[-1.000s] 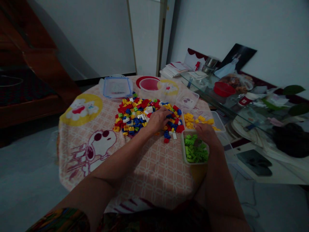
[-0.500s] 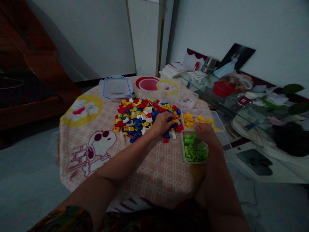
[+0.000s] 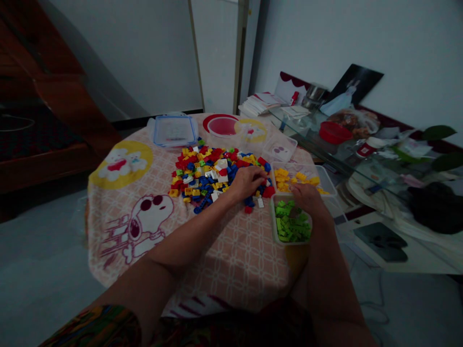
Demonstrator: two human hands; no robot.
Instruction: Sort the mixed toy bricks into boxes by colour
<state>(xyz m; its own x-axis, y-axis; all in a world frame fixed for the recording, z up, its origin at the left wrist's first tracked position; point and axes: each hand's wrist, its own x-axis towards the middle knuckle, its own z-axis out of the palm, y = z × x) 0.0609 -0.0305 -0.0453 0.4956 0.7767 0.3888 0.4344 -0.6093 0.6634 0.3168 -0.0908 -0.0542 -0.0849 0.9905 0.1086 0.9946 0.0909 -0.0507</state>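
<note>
Nearest, a tub of green bricks (image 3: 274,219) sits by the right hand (image 3: 306,198), curled at the near edge of a tub of yellow bricks (image 3: 326,179). The left hand (image 3: 247,183), fingers bent narrow, lies over mixed bricks (image 3: 206,174); whether either hand holds one, I cannot tell. They look light, stiff, slick, best pinched by opposite sides. Beyond the left hand stands a blue-rimmed container (image 3: 175,130).

The bare left hand (image 3: 248,183) hides part of the multicoloured plastic brick heap (image 3: 208,178), the bare right hand (image 3: 306,196) covers 1 corner of the translucent plastic green-brick box (image 3: 274,224), and both grips are indistinct.
</note>
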